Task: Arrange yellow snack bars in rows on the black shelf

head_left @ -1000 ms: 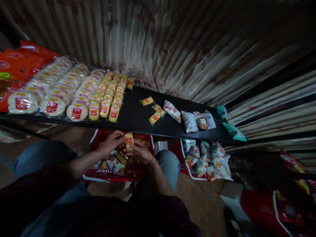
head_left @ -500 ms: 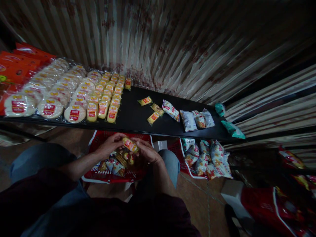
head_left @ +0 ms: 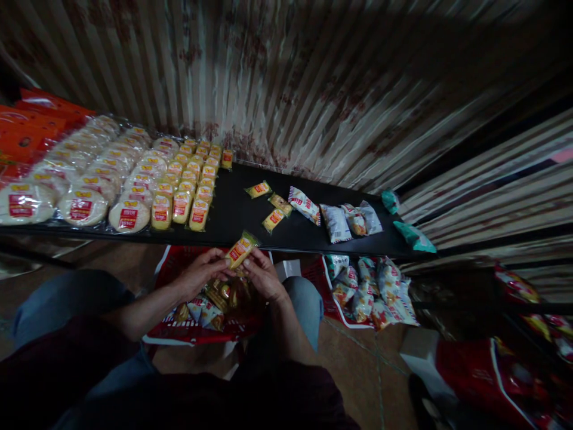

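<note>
Between my two hands is a small yellow wrapped snack cake [head_left: 242, 249] with a red and orange label, tilted up to the right. My left hand [head_left: 206, 270] is closed on its lower left end. On its right side, my right hand [head_left: 263, 273] pinches the wrapper. Both hands are over a red shopping basket [head_left: 163, 325], which holds several more yellow packs and white snack bags [head_left: 206, 312]. On the black shelf [head_left: 242, 209] just beyond, rows of matching yellow packs [head_left: 181, 203] stand at the left, and a few loose ones [head_left: 274, 220] lie near the middle.
Round wrapped crackers [head_left: 129, 214] in rows and orange packages [head_left: 31, 131] fill the shelf's left. White snack bags [head_left: 335, 223] and green bags [head_left: 415, 237] lie at its right. Below stands a second red basket [head_left: 320, 292] of bags. A pleated curtain [head_left: 268, 89] hangs behind.
My hands have raised the snack cake up toward the shelf's front edge and turned it, so its right end now points upward. The view has shifted slightly.
</note>
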A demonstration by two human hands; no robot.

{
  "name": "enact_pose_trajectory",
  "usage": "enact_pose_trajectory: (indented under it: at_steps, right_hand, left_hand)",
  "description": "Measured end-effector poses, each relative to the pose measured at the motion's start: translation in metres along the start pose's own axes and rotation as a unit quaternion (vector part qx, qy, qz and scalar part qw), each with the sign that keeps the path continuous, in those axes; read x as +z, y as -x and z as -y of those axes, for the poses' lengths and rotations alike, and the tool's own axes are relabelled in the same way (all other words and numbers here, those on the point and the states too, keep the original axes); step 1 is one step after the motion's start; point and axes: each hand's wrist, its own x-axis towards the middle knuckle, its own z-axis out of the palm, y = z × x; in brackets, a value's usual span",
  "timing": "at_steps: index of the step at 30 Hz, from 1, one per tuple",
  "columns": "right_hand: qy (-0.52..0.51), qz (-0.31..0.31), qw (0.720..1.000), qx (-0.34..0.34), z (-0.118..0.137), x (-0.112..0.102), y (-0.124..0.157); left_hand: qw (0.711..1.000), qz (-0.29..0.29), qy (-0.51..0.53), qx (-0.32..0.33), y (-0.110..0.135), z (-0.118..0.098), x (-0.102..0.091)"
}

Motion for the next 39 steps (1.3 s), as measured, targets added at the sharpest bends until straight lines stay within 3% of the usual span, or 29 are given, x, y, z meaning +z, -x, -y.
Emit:
enact_pose_trajectory:
  at_steps: [15,19,24,32,39]
  right_hand:
    - [-0.021,-0.03,0.998,-0.045,0.006,0.003,-0.004]
    - [-0.03,-0.047,0.997,-0.056,0.006,0.001,-0.004]
    - [0.009,-0.05,0.997,-0.055,0.002,-0.003,-0.005]
    - [0.026,-0.028,0.995,-0.092,-0.003,-0.003,-0.007]
    - [0.065,-0.049,0.99,-0.115,-0.001,-0.001,-0.004]
  left_hand:
    - [0.999,0.034,0.039,0.008,-0.015,-0.002,0.021]
    - [1.0,0.015,0.011,0.006,-0.015,-0.003,0.025]
    - [0.998,0.005,-0.052,0.044,-0.011,-0.007,0.023]
    - [0.998,0.008,-0.053,0.04,-0.009,-0.004,0.016]
    - [0.997,0.008,-0.06,0.051,-0.01,-0.005,0.017]
